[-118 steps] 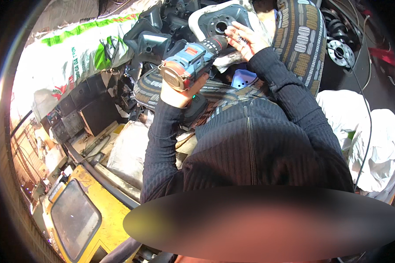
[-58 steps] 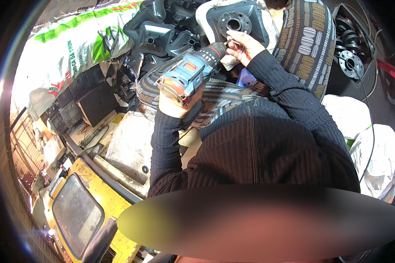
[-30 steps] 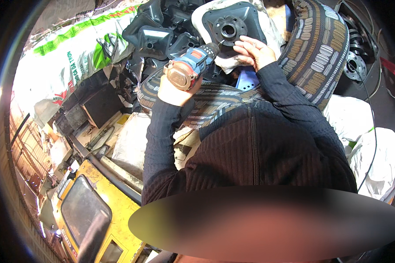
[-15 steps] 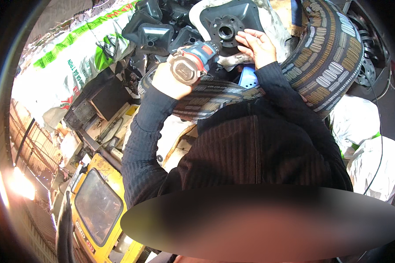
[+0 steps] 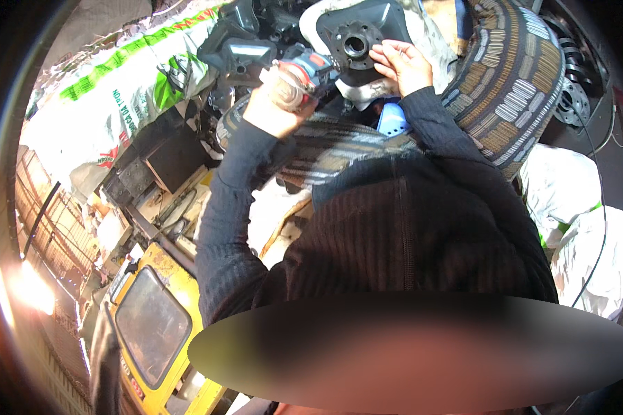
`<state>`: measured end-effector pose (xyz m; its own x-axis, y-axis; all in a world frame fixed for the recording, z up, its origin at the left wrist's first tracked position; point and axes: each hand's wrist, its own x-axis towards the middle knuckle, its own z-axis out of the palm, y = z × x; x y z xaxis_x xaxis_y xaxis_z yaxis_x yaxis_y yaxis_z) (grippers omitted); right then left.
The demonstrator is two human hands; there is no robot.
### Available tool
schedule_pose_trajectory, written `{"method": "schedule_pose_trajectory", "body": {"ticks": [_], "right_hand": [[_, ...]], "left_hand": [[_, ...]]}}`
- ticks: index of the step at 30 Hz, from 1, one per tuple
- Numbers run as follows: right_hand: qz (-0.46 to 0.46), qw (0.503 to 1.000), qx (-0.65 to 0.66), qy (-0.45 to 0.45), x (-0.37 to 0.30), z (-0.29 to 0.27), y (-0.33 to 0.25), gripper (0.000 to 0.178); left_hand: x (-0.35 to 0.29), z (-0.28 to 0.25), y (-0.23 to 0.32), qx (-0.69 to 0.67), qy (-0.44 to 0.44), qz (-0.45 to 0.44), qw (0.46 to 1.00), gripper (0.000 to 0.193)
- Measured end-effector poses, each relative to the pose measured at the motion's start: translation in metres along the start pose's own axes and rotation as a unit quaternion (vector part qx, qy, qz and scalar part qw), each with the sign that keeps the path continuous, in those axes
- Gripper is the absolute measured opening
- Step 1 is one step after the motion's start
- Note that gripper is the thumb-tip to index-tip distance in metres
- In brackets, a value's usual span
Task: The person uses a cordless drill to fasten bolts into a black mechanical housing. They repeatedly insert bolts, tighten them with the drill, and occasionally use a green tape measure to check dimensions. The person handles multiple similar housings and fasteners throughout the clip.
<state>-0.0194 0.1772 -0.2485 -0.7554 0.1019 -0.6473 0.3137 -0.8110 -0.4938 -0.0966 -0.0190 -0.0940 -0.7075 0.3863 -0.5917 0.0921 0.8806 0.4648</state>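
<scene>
My left hand (image 5: 273, 111) is wrapped round a blue and red cordless drill (image 5: 308, 68), smeared by motion. The drill's front points right, toward a black part (image 5: 370, 22) with a round hub pierced by small holes, and ends a little short of it. Beside the hub's right edge is my right hand (image 5: 405, 66), thumb and forefinger drawn together. Whatever they pinch, if anything, is too small to make out. Under the black part lies a white sack (image 5: 429, 48). My patterned trouser legs (image 5: 519, 90) bend round either side.
More dark funnel-like parts (image 5: 246, 54) are heaped at the upper left, beside a large white and green sack (image 5: 83, 131). A blue perforated shoe (image 5: 392, 120) shows below the hub. White bags (image 5: 564, 187) and a cable (image 5: 604, 228) lie at right; a yellow machine panel (image 5: 152, 325) stands lower left.
The drill has turned and its body is now blurred. My right fingers, spread before, have come together at the hub's edge. The view has shifted slightly.
</scene>
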Motion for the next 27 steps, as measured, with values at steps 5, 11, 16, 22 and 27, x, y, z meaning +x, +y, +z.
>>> {"method": "schedule_pose_trajectory", "body": {"ticks": [5, 11, 16, 22, 27], "right_hand": [[0.011, 1.000, 0.003, -0.019, -0.006, -0.008, -0.005, 0.021], [0.096, 0.983, 0.102, -0.116, -0.019, -0.008, -0.014, 0.022], [0.144, 0.969, 0.132, -0.153, -0.019, -0.002, -0.013, 0.017], [0.142, 0.971, 0.134, -0.140, -0.022, -0.002, -0.013, 0.019], [0.161, 0.976, 0.105, -0.104, -0.020, 0.000, -0.010, 0.019]], "left_hand": [[-0.050, 0.013, 0.009, 0.044, 0.074, 0.069, 0.994, 0.042], [-0.080, 0.016, 0.023, -0.203, 0.091, 0.023, 0.975, 0.029], [-0.082, 0.017, 0.029, -0.224, 0.102, 0.040, 0.968, 0.022], [-0.074, 0.020, 0.027, -0.099, 0.117, 0.080, 0.985, 0.023], [-0.063, 0.014, 0.028, 0.089, 0.164, 0.238, 0.953, 0.037]]}}
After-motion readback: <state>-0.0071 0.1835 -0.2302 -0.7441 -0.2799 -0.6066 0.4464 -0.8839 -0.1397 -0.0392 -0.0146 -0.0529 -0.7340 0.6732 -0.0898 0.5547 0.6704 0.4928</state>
